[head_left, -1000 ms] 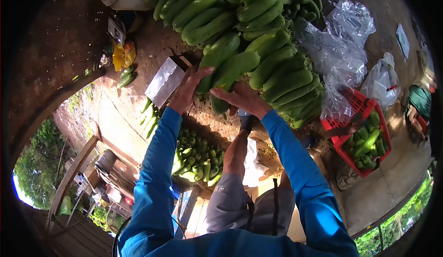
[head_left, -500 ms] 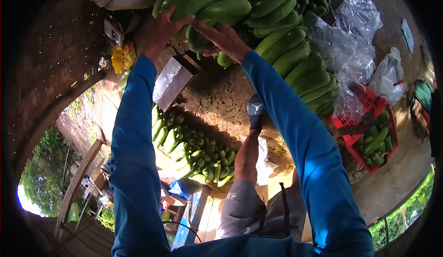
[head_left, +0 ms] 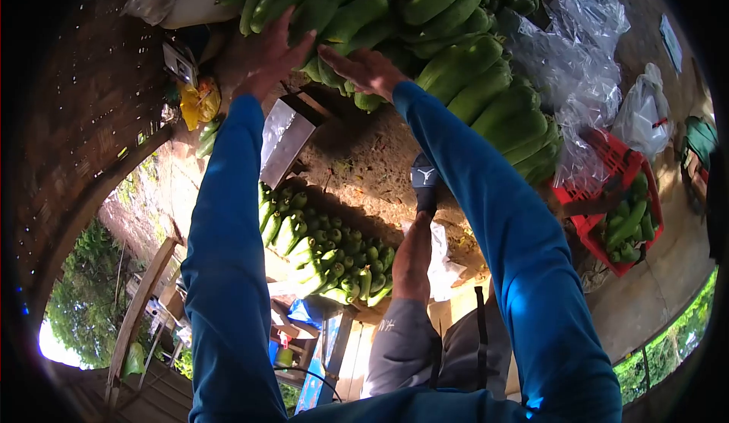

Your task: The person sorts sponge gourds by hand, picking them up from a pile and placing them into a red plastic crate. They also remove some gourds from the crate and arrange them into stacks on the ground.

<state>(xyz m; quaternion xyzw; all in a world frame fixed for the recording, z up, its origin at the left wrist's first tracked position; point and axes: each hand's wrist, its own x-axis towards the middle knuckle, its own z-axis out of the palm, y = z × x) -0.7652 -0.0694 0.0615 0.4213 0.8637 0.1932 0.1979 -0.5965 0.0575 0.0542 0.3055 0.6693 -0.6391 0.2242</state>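
Observation:
At the near edge of a large pile of long green cucumbers (head_left: 448, 13), both hands reach forward in blue sleeves. My left hand (head_left: 273, 55) is open, its fingers spread and pointing up against the cucumbers at the pile's left end. My right hand (head_left: 363, 71) is also open, fingers stretched leftward over the pile's front edge. A narrow gap separates the fingertips of the two hands, with cucumber ends (head_left: 328, 74) showing around it. Just below my left hand stands a metal-sided box (head_left: 285, 142).
More cucumbers (head_left: 334, 244) lie stacked on the ground nearer my legs. Clear plastic bags (head_left: 569, 66) spread along the right of the pile. A red crate (head_left: 600, 229) holds green vegetables. A yellow bag (head_left: 200, 102) lies at left, and my foot (head_left: 424, 177) stands on bare soil.
My hands have moved slightly apart, the left one shifting up with its fingers now pointing more upward. The view has turned a little. The cucumber piles look otherwise alike.

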